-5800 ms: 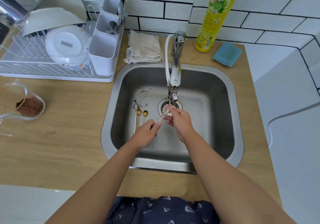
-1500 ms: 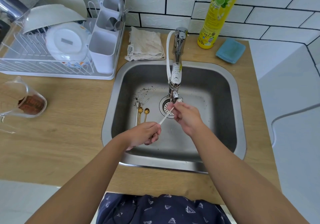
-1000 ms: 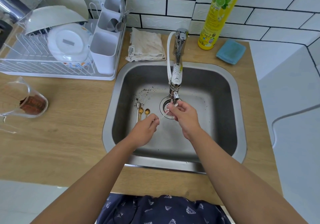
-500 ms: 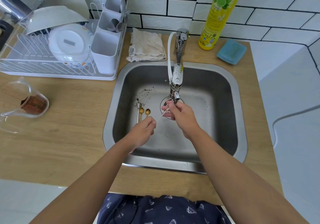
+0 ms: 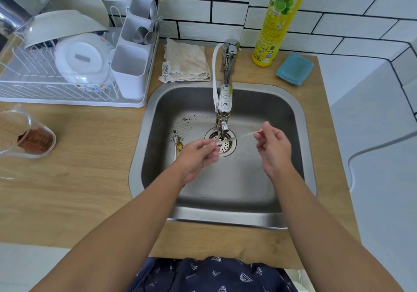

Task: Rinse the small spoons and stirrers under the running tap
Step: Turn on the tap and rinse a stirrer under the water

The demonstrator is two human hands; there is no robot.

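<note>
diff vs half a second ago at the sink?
The right hand has swung out to the right, away from the tap, drawing the white stirrer level across the drain. The left hand still pinches its other end. Gold spoons on the sink floor, dish rack and soap bottle unchanged.

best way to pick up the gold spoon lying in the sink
Pinch the thin handle of the gold spoon, coming from above on the near side. It lies flat on the sink floor, bowl toward the back wall, tight against another spoon, with the left hand covering the handle.
</note>
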